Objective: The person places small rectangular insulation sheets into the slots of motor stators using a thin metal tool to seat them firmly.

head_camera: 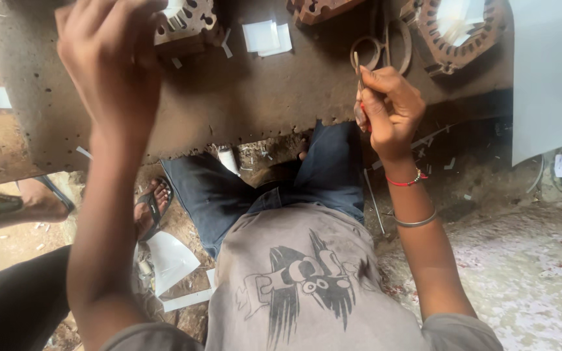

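Left hand [108,55] resting on, largely hiding, motor stator [187,23] on bench [242,97]; grip unclear. Right hand [388,107] pinching thin tool [358,77], possibly scissors.

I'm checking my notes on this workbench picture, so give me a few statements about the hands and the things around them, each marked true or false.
1. The right hand grips a thin tool with a red part. True.
2. The left hand rests on the person's knee. False: it is raised over the worn bench top, at a rusty slotted metal core.
3. A pair of scissors lies on the bench just beyond the right hand. True.
4. The right wrist is bare. False: it wears a red thread band and, further up the arm, a metal bangle.
5. Small white paper pieces lie on the bench. True.
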